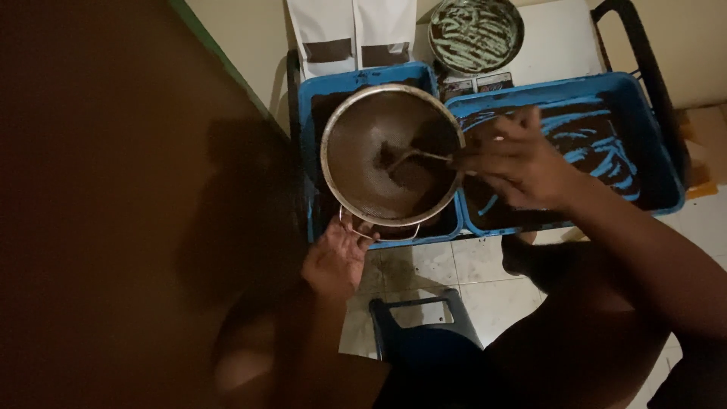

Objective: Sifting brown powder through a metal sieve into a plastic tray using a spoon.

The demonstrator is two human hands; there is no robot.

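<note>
Resting above left hand (335,260): sieve (392,155)

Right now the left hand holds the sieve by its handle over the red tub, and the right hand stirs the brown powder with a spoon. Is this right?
Not quite: the tub under the sieve is blue, not red, as the head view shows. The left hand does hold the handle, and the right hand stirs the powder with a spoon.

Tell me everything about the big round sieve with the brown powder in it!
The sieve is a wide, round bowl shape with a shiny metal rim and a wire handle loop at its near edge. It looks like metal mesh, coated and partly filled with dark brown powder. It sits level over the left blue tray. The left hand grips the handle loop, and the right hand holds a spoon whose tip digs into the powder near the middle.
</note>
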